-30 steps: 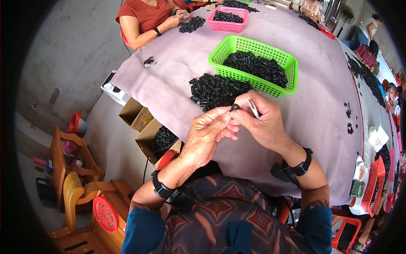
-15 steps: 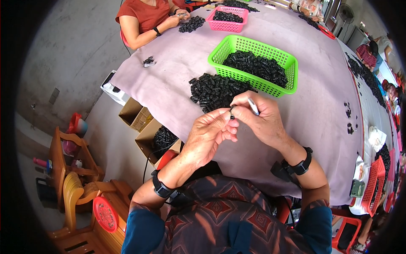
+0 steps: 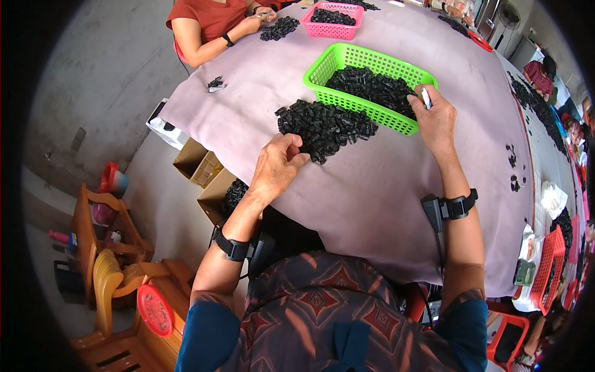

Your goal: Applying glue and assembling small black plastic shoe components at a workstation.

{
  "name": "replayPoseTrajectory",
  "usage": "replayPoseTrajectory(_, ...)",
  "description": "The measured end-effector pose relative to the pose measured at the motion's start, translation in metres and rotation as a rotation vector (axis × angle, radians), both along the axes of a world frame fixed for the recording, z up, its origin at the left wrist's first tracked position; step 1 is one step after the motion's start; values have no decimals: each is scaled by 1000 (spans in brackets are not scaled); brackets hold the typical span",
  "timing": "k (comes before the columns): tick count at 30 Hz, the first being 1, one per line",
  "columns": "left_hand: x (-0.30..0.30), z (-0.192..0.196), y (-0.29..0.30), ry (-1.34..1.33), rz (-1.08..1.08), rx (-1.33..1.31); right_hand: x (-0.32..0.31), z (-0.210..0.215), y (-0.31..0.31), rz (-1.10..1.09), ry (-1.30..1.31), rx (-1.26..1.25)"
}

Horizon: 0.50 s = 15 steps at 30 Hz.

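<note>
Fingers of the left hand (image 3: 280,162) curl together at the near edge of the heap of small black parts (image 3: 325,122), their tips touching the closest pieces; whether one is already pinched I cannot tell. That heap lies loose on the mauve-covered surface (image 3: 384,204), just ahead and to the right of those fingers, stretching toward the green basket (image 3: 322,66), so this hand is the nearer one to it. Over at the basket's near right rim, the right hand (image 3: 436,118) has its fingers closed on a slim white tool (image 3: 426,98), poised above the black parts (image 3: 372,87) filling the basket. Farther off, another person's hands (image 3: 254,22) work at a second small pile beside a pink basket (image 3: 335,13). Cardboard boxes (image 3: 204,177) sit below the surface's left edge.
</note>
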<state>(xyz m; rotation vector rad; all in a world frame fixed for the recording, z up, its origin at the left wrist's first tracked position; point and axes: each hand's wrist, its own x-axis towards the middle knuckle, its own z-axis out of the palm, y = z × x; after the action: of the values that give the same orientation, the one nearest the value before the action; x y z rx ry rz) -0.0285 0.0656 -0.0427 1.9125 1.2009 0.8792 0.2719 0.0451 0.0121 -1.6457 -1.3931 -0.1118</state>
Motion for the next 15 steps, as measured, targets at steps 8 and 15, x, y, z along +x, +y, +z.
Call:
replayPoseTrajectory(8,9,-13,-3,173,103,242,-22,-6,-2,123,124,-39)
replayPoseTrajectory(15,17,-25,4,179,32,289,-45,-20,-5,277,87,-28)
